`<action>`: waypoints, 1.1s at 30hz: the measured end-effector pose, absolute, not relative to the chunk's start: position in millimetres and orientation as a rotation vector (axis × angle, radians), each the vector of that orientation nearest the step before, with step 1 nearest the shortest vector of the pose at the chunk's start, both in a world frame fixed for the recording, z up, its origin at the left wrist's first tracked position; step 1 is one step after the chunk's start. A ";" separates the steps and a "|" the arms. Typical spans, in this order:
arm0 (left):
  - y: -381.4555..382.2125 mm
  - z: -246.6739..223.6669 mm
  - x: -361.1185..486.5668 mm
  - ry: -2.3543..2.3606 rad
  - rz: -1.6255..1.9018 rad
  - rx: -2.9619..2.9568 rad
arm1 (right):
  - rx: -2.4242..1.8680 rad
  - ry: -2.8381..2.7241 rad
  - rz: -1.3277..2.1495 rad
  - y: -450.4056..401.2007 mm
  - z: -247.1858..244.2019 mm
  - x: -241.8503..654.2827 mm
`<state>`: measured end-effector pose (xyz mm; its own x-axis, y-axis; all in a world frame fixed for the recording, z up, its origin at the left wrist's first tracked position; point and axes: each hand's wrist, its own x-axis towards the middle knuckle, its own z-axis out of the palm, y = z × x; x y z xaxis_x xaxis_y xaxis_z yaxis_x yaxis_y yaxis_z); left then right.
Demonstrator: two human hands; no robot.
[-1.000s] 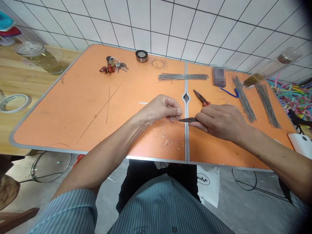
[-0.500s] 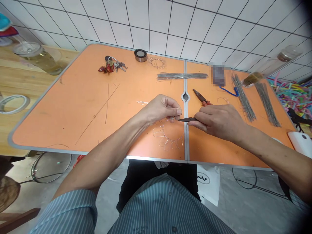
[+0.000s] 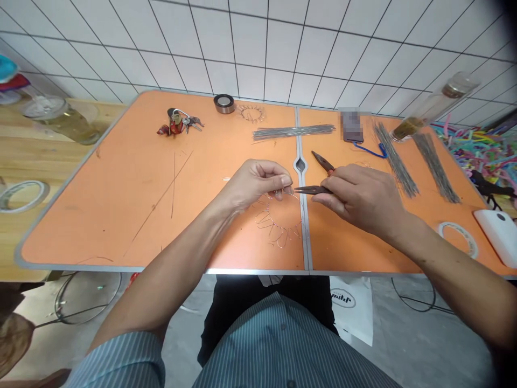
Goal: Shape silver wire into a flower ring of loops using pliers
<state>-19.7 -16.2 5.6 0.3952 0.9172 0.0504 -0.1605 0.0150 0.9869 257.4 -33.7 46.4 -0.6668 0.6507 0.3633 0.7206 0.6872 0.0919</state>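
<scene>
My left hand [image 3: 262,180] is closed in a pinch on the upper edge of a thin wire ring [image 3: 270,220] with petal-like loops around it. The ring hangs below the fingers, just above or against the orange table. Closed round a pair of needle-nose pliers [image 3: 313,190], my right hand [image 3: 357,196] hides their handles. The dark jaws point left, their tips close to my left fingertips; whether they touch the wire is unclear. A second pair of pliers [image 3: 322,161] with orange-red grips lies behind my right hand, partly covered by it.
Wire bundles [image 3: 294,131] lie at the back and right [image 3: 396,161]. Keys [image 3: 181,123], a tape roll [image 3: 224,103] and another wire ring [image 3: 251,113] sit further back. A glass bottle [image 3: 434,108], white device [image 3: 496,237] and white tape roll [image 3: 458,240] are rightward.
My view has shifted slightly, sliding the table left and down. The plier jaws have moved up a little and away from the ring. Both hands keep their hold.
</scene>
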 end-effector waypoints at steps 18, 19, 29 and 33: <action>-9.8 -13.7 -11.7 0.882 1.260 1.214 | -1.201 -1.681 1.247 -45.6 19.7 216.3; -10.1 -14.3 -11.0 0.886 1.268 1.224 | -1.197 -1.681 1.230 -44.4 17.4 216.4; -11.6 -14.1 -8.9 1.012 1.163 1.286 | -1.193 -1.727 1.174 -42.7 15.7 218.6; -10.8 -12.9 -8.3 0.993 1.134 1.268 | -1.197 -1.704 1.175 -41.6 14.6 218.9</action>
